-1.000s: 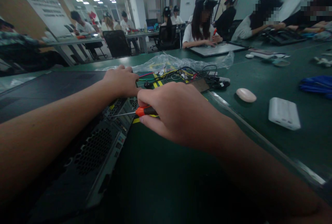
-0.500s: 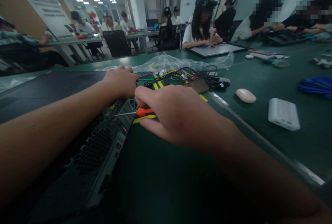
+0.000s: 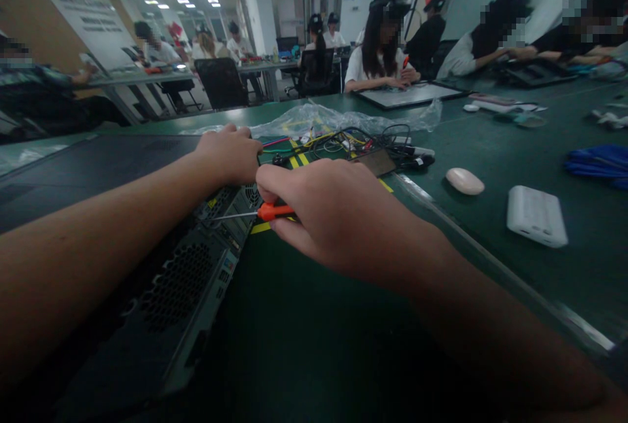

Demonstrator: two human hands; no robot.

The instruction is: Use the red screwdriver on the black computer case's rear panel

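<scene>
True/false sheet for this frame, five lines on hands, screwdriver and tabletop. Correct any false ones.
1. The right hand holds an orange-and-black screwdriver with a thin metal shaft. True.
2. The left hand rests on a dark, box-shaped computer case. True.
3. The shaft points away from the case. False: it points toward the case's vented panel.
4. The white, rounded block touches the pale-pink oval object. False: block and oval lie apart.
5. Tangled black and coloured wires lie beyond the right hand. True.
</scene>
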